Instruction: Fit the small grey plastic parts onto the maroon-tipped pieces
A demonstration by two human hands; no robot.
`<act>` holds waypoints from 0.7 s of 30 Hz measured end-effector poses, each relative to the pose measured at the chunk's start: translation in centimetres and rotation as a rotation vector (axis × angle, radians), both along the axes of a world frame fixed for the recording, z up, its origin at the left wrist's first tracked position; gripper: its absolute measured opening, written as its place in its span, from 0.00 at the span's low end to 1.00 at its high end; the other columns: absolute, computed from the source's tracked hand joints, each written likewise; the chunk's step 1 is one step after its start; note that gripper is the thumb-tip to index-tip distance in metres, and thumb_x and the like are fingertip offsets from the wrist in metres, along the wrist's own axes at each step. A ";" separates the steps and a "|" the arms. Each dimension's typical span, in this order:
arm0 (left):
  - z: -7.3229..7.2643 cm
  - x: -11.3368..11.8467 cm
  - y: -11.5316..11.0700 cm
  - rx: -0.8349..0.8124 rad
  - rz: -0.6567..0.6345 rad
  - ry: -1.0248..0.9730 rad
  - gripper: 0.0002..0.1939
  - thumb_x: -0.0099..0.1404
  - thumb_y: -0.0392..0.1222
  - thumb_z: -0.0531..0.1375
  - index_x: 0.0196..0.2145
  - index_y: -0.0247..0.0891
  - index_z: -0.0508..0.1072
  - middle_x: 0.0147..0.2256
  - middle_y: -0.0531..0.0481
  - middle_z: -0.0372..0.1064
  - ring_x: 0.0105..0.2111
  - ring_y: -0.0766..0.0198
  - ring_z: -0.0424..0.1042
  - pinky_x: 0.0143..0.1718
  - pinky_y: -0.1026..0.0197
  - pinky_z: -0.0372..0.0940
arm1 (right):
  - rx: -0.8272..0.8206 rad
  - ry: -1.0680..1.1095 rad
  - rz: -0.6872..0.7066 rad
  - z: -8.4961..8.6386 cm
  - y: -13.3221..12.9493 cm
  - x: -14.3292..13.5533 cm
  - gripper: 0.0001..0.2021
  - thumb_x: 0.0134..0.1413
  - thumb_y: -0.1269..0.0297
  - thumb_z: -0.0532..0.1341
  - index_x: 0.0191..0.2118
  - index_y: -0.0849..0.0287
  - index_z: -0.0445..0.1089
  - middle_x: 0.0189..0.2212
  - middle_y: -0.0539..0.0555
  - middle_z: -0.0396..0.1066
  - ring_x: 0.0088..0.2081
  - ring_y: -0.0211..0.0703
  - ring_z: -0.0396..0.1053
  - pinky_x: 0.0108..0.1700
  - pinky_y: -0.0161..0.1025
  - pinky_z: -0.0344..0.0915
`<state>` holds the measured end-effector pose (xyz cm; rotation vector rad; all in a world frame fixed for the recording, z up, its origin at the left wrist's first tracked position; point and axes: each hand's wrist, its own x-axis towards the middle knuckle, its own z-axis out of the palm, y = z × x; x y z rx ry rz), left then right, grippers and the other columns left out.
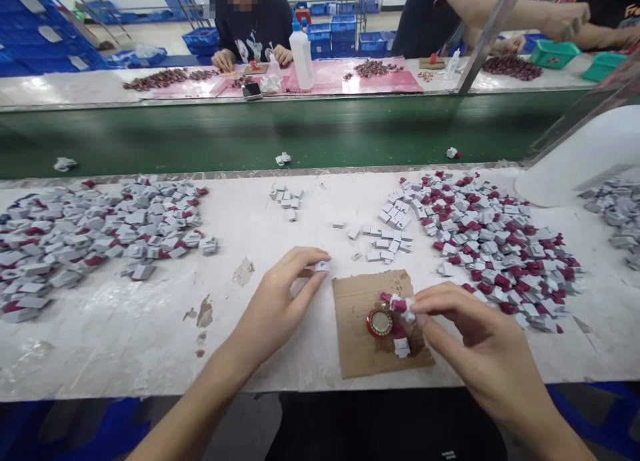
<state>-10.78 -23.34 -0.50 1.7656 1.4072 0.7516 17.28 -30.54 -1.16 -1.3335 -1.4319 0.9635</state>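
My left hand (285,294) pinches a small grey plastic piece (321,266) between thumb and fingertips, just left of a cardboard square (355,361). Over the cardboard's right side, my right hand (475,337) grips a small grey-and-maroon plastic part (399,305). On the cardboard lies a red bottle cap (379,322) with its hollow side up; the held part is close above its rim, and I cannot tell whether they touch. Another grey-and-maroon part (401,342) rests beside the cap. Behind the cardboard is a loose group of grey pieces (387,241).
Heaps of grey-and-maroon parts lie at the right (500,241) and left (100,227). A large white container (585,154) stands back right. Beyond the green belt (225,134), people work at another table holding a white bottle (301,57) and green bins (555,53).
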 end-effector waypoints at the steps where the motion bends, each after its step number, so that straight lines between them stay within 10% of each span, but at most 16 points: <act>1: 0.3 0.7 -0.2 -0.025 -0.014 -0.078 0.10 0.78 0.48 0.62 0.52 0.50 0.81 0.52 0.46 0.83 0.51 0.48 0.83 0.55 0.45 0.79 | -0.040 0.068 -0.030 -0.2 0.4 0.2 0.03 0.67 0.58 0.73 0.40 0.46 0.86 0.41 0.56 0.85 0.41 0.54 0.83 0.39 0.45 0.82; 10: 0.9 7.2 -0.8 -0.319 -0.081 -0.620 0.10 0.71 0.43 0.72 0.48 0.43 0.82 0.40 0.48 0.85 0.41 0.54 0.86 0.45 0.53 0.83 | -0.223 0.594 -0.162 -0.5 2.1 -0.1 0.12 0.56 0.52 0.81 0.44 0.44 0.89 0.43 0.54 0.89 0.47 0.61 0.88 0.60 0.63 0.81; 21: 0.5 8.4 -0.7 -0.463 -0.109 -0.726 0.10 0.68 0.42 0.74 0.46 0.41 0.83 0.35 0.47 0.85 0.36 0.55 0.86 0.40 0.55 0.82 | -0.127 0.539 -0.116 -1.0 1.6 0.2 0.05 0.62 0.57 0.79 0.44 0.43 0.90 0.44 0.51 0.88 0.48 0.47 0.85 0.53 0.39 0.82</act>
